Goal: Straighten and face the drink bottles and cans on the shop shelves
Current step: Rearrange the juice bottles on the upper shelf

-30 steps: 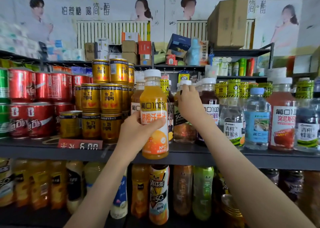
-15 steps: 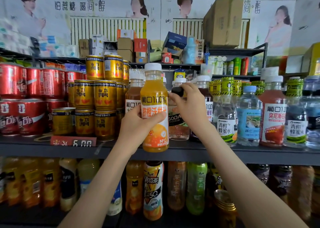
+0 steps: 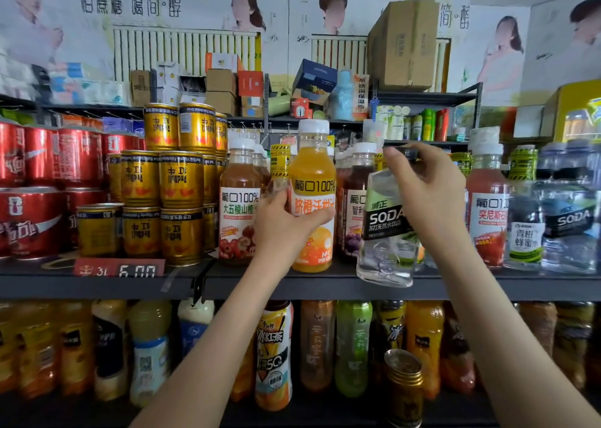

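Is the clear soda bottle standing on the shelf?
No, the right hand holds the clear soda bottle by its top, tilted, its base in front of the shelf edge.

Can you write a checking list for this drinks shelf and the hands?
Surface: dark shelf, packed with drinks.
Job's things: orange juice bottle upright, label forward; clear soda bottle tilted at the shelf's front edge.
Clutter: small boxes piled on a higher shelf.
Hands: left hand grips the orange juice bottle; right hand holds the soda bottle by its top.
Cables: nothing seen.
Surroundings: posters on the wall; large cardboard box up high.
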`<action>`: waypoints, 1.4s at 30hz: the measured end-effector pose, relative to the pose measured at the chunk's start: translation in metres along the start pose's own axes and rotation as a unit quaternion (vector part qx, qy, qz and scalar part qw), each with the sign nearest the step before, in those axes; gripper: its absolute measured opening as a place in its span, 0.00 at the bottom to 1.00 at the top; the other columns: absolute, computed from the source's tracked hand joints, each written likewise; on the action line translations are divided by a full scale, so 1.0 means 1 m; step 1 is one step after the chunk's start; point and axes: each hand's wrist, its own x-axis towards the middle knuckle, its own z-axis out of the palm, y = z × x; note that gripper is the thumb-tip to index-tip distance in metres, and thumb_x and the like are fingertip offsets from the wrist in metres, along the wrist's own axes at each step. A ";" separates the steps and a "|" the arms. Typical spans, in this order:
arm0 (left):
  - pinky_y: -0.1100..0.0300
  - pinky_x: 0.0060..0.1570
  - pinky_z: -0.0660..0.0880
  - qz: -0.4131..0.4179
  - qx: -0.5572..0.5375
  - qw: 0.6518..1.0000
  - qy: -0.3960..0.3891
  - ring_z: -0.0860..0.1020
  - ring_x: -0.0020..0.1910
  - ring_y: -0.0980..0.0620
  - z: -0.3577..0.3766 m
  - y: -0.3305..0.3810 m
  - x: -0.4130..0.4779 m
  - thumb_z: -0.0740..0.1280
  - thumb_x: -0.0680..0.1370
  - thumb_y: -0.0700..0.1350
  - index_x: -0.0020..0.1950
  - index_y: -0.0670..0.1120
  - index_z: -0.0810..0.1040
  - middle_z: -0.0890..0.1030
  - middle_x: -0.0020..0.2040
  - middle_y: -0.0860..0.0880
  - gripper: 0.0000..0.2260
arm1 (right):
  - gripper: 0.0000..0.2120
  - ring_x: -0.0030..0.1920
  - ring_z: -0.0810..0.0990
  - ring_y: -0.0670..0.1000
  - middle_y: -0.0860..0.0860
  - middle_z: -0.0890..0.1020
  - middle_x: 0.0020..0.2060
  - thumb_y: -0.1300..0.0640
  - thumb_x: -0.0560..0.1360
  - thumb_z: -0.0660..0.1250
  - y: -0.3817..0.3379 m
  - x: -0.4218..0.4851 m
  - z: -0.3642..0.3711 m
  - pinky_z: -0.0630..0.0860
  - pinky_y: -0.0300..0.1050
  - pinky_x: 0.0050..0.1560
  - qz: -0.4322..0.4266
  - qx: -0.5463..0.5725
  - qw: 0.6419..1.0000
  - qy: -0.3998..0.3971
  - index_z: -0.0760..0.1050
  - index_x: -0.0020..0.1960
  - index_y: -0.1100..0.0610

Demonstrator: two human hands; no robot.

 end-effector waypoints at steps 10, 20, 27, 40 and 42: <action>0.53 0.56 0.72 0.026 0.185 0.982 0.039 0.73 0.55 0.46 0.044 -0.012 0.005 0.73 0.68 0.60 0.60 0.47 0.75 0.70 0.55 0.47 0.26 | 0.14 0.55 0.77 0.52 0.53 0.79 0.53 0.49 0.77 0.65 0.013 -0.007 -0.020 0.74 0.47 0.55 -0.004 -0.036 0.999 -0.036 0.78 0.54 0.59; 0.55 0.63 0.65 0.115 0.375 0.915 0.091 0.63 0.65 0.44 0.047 -0.019 -0.005 0.61 0.75 0.64 0.75 0.41 0.57 0.65 0.66 0.41 0.37 | 0.22 0.54 0.77 0.52 0.53 0.79 0.52 0.43 0.74 0.62 0.024 -0.006 -0.009 0.74 0.47 0.55 -0.001 -0.019 0.998 -0.059 0.78 0.55 0.60; 0.54 0.63 0.67 0.135 0.348 0.923 0.095 0.66 0.66 0.45 0.043 -0.015 -0.020 0.63 0.78 0.57 0.74 0.41 0.60 0.66 0.67 0.42 0.31 | 0.10 0.47 0.78 0.51 0.52 0.80 0.45 0.48 0.77 0.63 0.026 -0.013 -0.019 0.74 0.44 0.47 0.041 0.065 0.994 -0.077 0.78 0.45 0.53; 0.62 0.41 0.75 0.114 0.041 0.972 -0.200 0.79 0.40 0.63 0.164 0.050 -0.098 0.73 0.70 0.56 0.53 0.54 0.77 0.82 0.43 0.57 0.15 | 0.08 0.51 0.79 0.46 0.50 0.81 0.48 0.48 0.75 0.66 0.062 -0.004 -0.138 0.75 0.45 0.53 0.046 0.081 0.995 -0.032 0.78 0.50 0.50; 0.65 0.35 0.73 0.122 0.030 0.977 -0.171 0.78 0.37 0.63 0.198 0.061 -0.106 0.73 0.70 0.56 0.51 0.54 0.77 0.81 0.38 0.59 0.13 | 0.15 0.54 0.76 0.43 0.47 0.78 0.52 0.44 0.71 0.69 0.074 0.001 -0.168 0.73 0.40 0.54 0.021 0.018 1.000 -0.012 0.74 0.54 0.49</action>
